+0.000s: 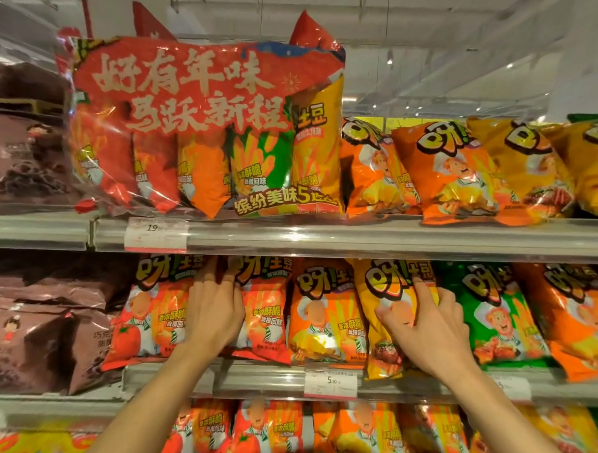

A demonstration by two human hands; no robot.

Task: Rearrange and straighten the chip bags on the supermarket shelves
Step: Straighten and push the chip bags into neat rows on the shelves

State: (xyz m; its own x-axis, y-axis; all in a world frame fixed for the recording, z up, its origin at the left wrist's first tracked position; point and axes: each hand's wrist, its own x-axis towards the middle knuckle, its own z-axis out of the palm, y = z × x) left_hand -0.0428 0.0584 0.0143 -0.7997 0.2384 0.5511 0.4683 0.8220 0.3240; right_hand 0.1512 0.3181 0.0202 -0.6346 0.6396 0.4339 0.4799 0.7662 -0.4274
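Middle shelf (263, 377): "呀!土豆" bags (323, 314)

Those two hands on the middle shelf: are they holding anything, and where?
The left hand rests flat between two red bags, fingers tucked in. The right hand presses the yellow bag's front right side. Neither clearly grips anything.

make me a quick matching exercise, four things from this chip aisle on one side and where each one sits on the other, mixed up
Things:
1. big red multipack
2. green chip bag
3. left hand
4. right hand

Places:
A. middle shelf, just right of the yellow bag
B. flat on the yellow bag
C. top shelf, above a price tag
D. between two red tomato bags on the middle shelf

Pairs: 1-C, 2-A, 3-D, 4-B
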